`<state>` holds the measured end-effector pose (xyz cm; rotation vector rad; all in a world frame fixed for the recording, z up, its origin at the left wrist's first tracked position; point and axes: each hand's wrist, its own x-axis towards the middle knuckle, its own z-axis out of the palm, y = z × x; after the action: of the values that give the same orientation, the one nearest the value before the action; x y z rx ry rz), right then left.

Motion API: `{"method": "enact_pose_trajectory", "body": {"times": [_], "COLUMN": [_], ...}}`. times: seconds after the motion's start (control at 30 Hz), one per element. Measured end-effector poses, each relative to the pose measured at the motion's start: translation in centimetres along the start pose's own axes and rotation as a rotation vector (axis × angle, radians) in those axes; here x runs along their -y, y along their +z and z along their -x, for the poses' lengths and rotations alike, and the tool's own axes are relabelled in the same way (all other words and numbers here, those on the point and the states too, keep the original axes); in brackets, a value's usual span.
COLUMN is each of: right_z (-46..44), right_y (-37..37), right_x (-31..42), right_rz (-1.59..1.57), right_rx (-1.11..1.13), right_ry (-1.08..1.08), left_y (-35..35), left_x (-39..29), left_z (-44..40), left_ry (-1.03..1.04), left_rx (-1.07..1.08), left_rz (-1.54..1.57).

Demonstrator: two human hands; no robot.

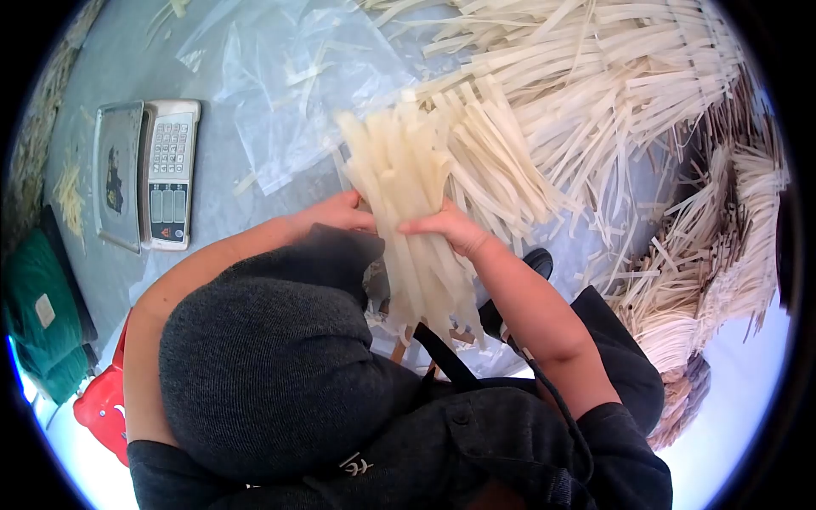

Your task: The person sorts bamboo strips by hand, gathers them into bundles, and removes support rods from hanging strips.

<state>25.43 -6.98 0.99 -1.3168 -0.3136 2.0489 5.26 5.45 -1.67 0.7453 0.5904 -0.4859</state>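
A thick bundle of pale, flat dried noodles stands upright between my two hands, its upper ends fanned out and its lower ends hanging down toward my lap. My left hand grips the bundle from the left, with some fingers hidden behind it. From the right, my right hand is closed around the same bundle, thumb lying across the front of the strips. Just beyond my right hand lies another sheaf of noodles on the grey table.
A large heap of loose noodles covers the far right, and more stacks lie below it. Clear plastic bags spread across the grey table. At left are a digital scale, green cloth and a red object.
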Motion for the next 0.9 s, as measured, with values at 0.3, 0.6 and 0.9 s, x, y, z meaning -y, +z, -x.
{"method": "enact_pose_trajectory", "body": {"times": [0.3, 0.6, 0.9], "right_z": [1.4, 1.1, 0.9], "right_y": [0.2, -0.5, -0.7], "right_x": [0.6, -0.2, -0.1], "right_rz": [-0.369, -0.406, -0.431], "right_rx": [0.017, -0.008, -0.021], "right_ry": [0.072, 0.067, 0.081], "left_y": [3.3, 3.9, 0.4], "left_x": [-3.1, -3.1, -3.6], "left_z": [1.8, 2.7, 1.3], "left_ry": [-0.032, 0.068, -0.03], "left_rx": [-0.018, -0.009, -0.358], "left_rz": [0.132, 0.378, 0.158]}}
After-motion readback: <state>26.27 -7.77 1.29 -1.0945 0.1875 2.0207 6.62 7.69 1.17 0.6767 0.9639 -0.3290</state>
